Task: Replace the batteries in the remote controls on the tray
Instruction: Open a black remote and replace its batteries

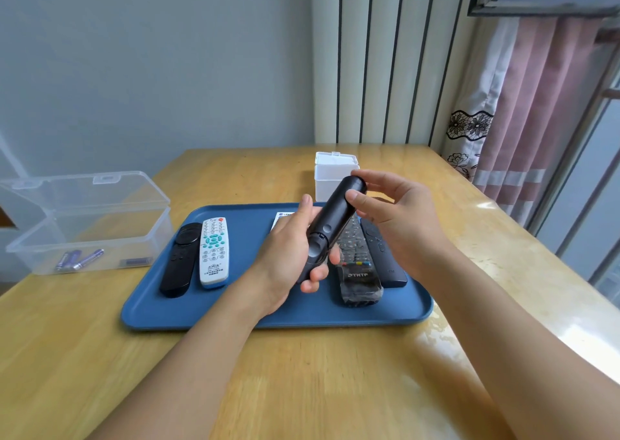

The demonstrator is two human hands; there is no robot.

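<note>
Above the blue tray (pixel 235 319), a black remote (pixel 330 225) is held clear of the surface, back face up, tilted with its far end to the right. The left hand (pixel 288 258) grips its near end, fingers curled beneath. The right hand (pixel 399 211) pinches its far end between thumb and fingertips. On the tray lie four remotes: black and white at left, two black at right.
</note>
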